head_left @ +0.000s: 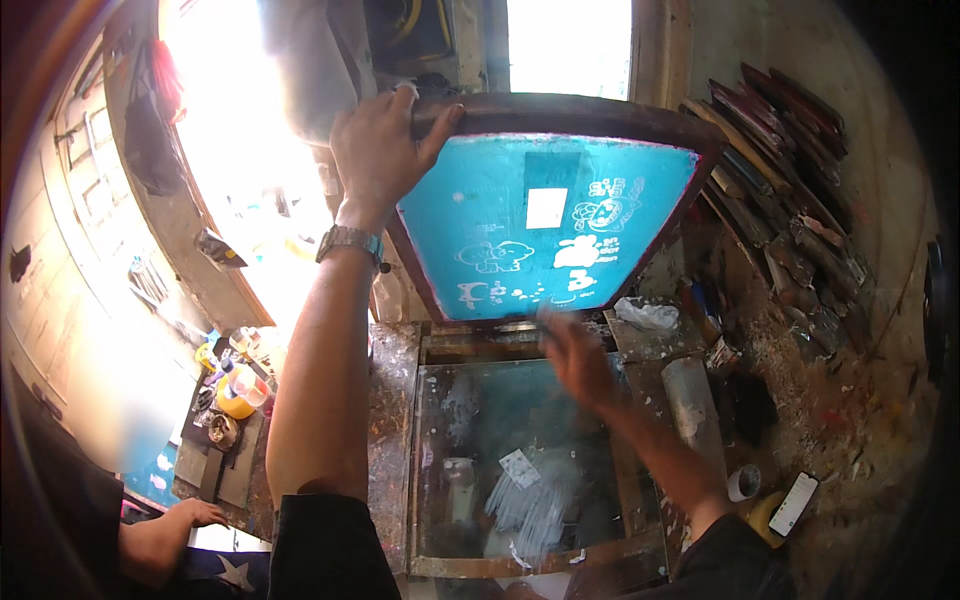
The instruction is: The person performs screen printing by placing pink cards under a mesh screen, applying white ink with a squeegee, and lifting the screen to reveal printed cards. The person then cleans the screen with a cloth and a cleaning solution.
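Okay, nearest, my right hand (580, 365) is blurring over the glass (510, 400), can't tell its grip; beyond, my left hand (385, 150) is clamping the dark frame (570, 108), tilting up at the far end. Steady squeezing is mattering, fingers staying off the mesh (480, 205). Glass is looking smooth, white-streaked; blue mesh is looking flat, rectangular, pale-patterned.

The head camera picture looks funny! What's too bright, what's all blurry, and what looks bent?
In the head view, glare whites out the opening at upper left and the window; in the head view, the right hand is smeared, the left hand clearer; in the head view, the silk-screen frame's top edge curves, probably from the fisheye lens.
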Demonstrator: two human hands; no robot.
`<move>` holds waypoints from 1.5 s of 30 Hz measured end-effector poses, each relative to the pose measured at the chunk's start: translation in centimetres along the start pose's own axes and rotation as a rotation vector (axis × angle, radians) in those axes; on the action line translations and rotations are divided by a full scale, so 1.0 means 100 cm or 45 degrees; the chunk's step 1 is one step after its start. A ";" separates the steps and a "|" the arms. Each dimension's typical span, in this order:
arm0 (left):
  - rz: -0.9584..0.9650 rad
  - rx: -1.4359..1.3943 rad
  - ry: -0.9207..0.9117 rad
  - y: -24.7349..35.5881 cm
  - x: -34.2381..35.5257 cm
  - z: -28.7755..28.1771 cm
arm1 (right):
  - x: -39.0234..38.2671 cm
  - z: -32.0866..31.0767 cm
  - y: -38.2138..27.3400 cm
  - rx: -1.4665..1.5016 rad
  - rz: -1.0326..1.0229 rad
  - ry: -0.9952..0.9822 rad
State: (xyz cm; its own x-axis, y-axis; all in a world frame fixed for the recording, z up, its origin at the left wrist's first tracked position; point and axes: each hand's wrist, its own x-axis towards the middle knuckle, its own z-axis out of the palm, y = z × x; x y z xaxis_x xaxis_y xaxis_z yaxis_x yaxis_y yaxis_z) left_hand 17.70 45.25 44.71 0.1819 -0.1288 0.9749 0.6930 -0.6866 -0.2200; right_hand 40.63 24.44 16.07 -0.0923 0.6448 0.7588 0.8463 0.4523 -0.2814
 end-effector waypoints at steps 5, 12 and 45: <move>-0.013 0.009 -0.049 -0.007 0.005 0.014 | 0.196 -0.079 -0.010 -0.411 -0.291 0.821; 0.023 -0.004 0.074 -0.010 0.008 0.027 | 0.179 -0.030 0.031 -0.637 -0.572 -0.151; -0.093 -0.013 -0.101 -0.003 0.006 0.014 | 0.192 -0.057 0.011 -0.747 -0.561 -0.019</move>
State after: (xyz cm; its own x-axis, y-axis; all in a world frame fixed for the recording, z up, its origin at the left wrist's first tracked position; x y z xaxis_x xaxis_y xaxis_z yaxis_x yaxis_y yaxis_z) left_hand 18.55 46.36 45.35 0.1864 -0.0213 0.9823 0.6994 -0.6992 -0.1479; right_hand 42.83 33.83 33.67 -0.4922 0.4896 0.7198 0.8705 0.2698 0.4117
